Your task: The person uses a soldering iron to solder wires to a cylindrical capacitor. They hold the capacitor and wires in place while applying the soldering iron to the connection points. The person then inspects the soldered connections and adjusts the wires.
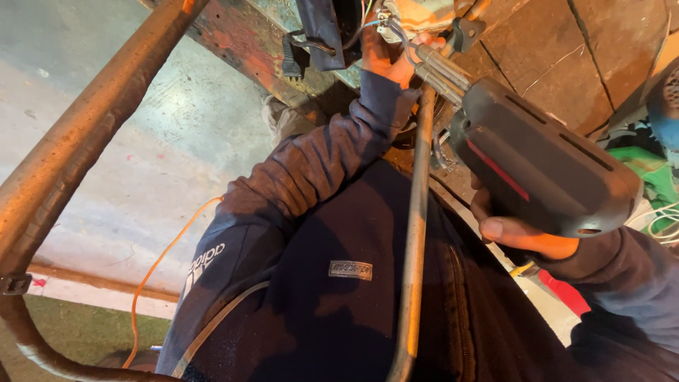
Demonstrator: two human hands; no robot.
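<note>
The right hand [520,233] is gripping a dark power tool [537,159]; the left hand [385,56] is closing on wires [385,25] at far centre, beside a metal rod [416,233].

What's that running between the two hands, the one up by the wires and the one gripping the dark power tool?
In the head view, a thin metal tube runs between the left hand at the wires and the right hand holding the power tool.

The right hand [527,237] grips a dark power drill [544,166] – its tip points up at a rusty metal frame [240,49]. The left hand [385,60] touches wires [385,25] there, beside a thin steel rod [416,233].
</note>
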